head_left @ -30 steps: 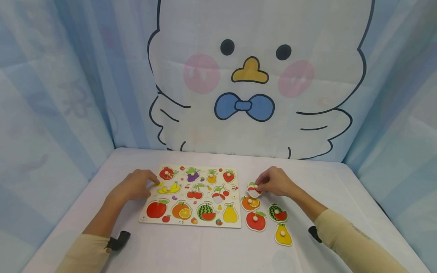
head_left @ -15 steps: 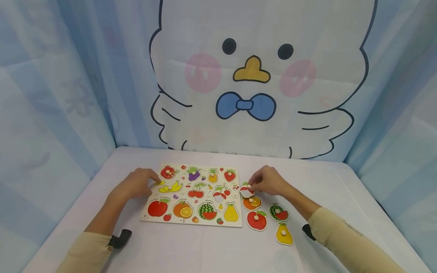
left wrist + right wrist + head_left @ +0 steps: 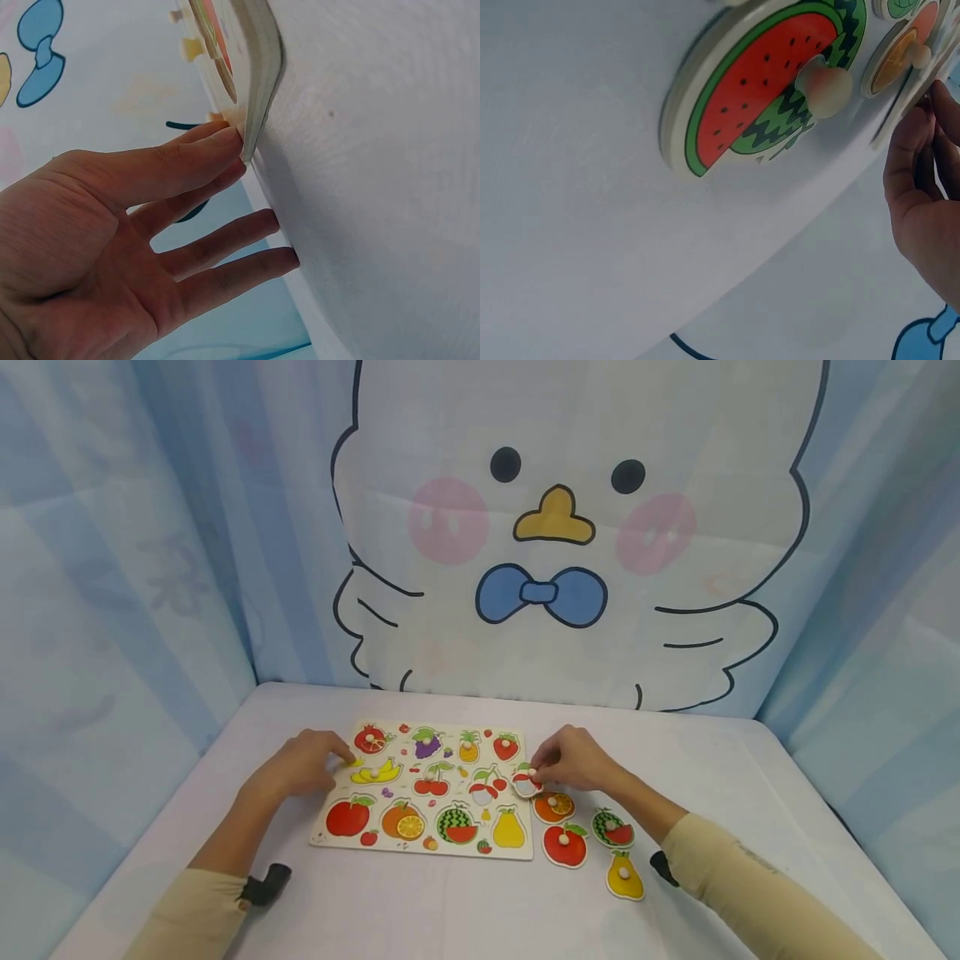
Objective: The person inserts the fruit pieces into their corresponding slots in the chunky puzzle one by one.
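One loose red-and-white fruit piece [image 3: 527, 786] is held in the right hand [image 3: 576, 762], thumb and fingers drawn narrow in a pinch at its upper right part. Location: over the right edge of the puzzle board [image 3: 461, 851], level with the middle row of prints; contact with the board cannot be confirmed. Leaf end points away from the person, rounded end toward the person. Outline is nearly round; such long axis as it has runs roughly away from the person. The board's long axis runs left to right.

The left hand [image 3: 303, 764] is at the board's left edge beside the bananas, fingers mostly straight, index fingertip touching the board; whether the thumb pinches the edge cannot be told.

Compared with one second earlier, the held piece and right hand have shifted left, from off the board to its edge. The left hand has kept its place at the board. Unchanged on the table [image 3: 450, 910]: orange piece [image 3: 546, 810], apple piece [image 3: 565, 852], watermelon piece [image 3: 617, 835] and pear piece [image 3: 626, 885], the last with stem pointing away.
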### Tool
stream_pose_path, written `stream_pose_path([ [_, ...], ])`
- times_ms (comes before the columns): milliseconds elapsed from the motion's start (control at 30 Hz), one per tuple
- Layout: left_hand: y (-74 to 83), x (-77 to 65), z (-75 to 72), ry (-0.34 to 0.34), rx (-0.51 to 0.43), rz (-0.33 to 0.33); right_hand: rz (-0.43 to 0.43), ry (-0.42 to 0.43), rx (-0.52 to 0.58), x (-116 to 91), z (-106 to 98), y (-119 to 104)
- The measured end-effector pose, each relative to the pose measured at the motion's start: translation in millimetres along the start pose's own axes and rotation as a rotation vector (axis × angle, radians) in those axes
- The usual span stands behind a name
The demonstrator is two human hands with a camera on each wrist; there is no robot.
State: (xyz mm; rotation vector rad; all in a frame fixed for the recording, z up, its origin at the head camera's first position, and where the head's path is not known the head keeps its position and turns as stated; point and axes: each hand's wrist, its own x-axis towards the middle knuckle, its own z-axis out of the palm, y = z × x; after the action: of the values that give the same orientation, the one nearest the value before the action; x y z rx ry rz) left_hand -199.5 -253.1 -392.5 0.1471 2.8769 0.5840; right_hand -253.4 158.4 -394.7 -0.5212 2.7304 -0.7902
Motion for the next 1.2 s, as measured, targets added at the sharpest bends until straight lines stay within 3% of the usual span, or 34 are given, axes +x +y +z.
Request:
stream_pose_path([
  [567,0.6,2.0,1.2,-0.012,-0.010,-0.013,-0.117,-0.020,-0.043,13,16,-21],
  [833,1.2,2.0,0.4,-0.011,-0.017,-0.013,-0.096,-0.027,-0.026,16,21,-27],
  [1200,-0.3,1.8,1.3,-0.008,-0.021,-0.014,-0.131,-0.047,-0.008,20,28,-36],
])
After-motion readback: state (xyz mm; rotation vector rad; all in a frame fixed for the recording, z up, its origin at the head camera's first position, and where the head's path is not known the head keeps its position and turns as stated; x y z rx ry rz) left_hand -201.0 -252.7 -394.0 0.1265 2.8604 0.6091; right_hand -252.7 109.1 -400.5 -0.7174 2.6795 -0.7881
